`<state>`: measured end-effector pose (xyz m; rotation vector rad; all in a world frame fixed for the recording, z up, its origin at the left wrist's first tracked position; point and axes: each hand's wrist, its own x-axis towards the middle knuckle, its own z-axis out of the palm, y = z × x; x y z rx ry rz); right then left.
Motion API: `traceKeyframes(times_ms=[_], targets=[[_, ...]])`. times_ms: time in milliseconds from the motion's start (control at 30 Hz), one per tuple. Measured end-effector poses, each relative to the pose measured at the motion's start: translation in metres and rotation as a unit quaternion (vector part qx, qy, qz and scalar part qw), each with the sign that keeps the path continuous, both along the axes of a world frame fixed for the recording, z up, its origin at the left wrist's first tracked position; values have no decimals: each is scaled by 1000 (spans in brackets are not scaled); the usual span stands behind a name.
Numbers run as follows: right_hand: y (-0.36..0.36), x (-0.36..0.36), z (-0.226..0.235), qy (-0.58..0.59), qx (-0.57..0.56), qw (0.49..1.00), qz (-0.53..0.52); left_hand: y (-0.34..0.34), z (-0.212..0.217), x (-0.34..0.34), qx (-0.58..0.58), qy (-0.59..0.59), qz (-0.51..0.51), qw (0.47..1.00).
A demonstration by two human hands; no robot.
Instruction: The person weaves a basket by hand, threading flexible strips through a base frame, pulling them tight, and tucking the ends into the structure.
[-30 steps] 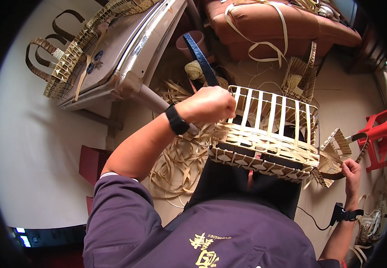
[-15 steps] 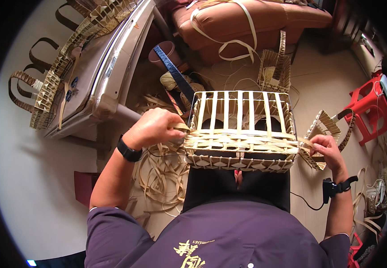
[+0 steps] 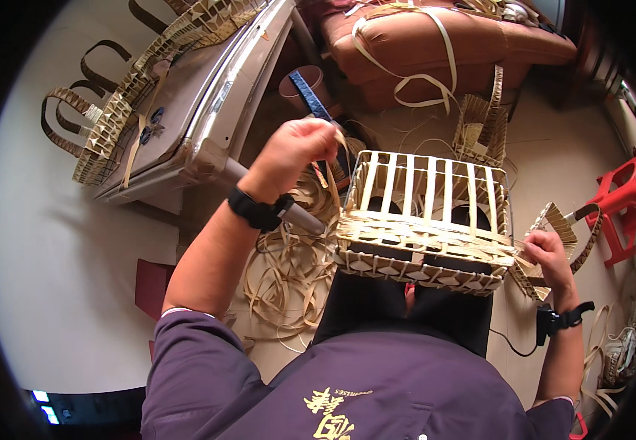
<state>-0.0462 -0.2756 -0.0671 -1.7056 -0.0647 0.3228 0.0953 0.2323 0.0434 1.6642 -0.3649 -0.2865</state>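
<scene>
A half-woven basket (image 3: 426, 236) rests across my thighs, a wire frame with pale upright strips and a band of flat strips woven across its lower part. My left hand (image 3: 296, 152) is raised beyond the basket's upper left corner, fingers closed on a flat strip (image 3: 340, 139) that trails toward the basket's left edge. At the lower right corner my right hand (image 3: 549, 257) is closed, pinching the ends of flat strips that stick out from the woven band. Its fingertips are partly hidden by the strips.
Loose strips (image 3: 288, 282) lie heaped on the floor at left. A table (image 3: 208, 125) holds handled baskets (image 3: 105, 136). Finished-looking baskets stand beyond (image 3: 483, 132) and at right (image 3: 552, 227). Also around are a red stool (image 3: 622, 205), a pink bin (image 3: 302, 82) and a brown sofa (image 3: 464, 44).
My left hand has lifted up and away from the basket's left edge, drawing the strip with it. My right hand stays at the right corner. The whole view has shifted slightly.
</scene>
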Motion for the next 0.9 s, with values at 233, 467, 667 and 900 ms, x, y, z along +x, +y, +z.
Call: traceKeyframes(times_ms=[233,467,667,900], targets=[[-74,-8,-21,-58,-75,991,-99,40,12,-19,173,165,-142,961],[-103,-11,-5,68,-117,990,47,-7,-3,-30,497,-134,-200,834],[14,3,35,93,19,991,99,-6,9,-27,-116,57,-79,988],[-32,-1,14,-27,-110,993,-41,32,18,-23,99,261,-221,934]])
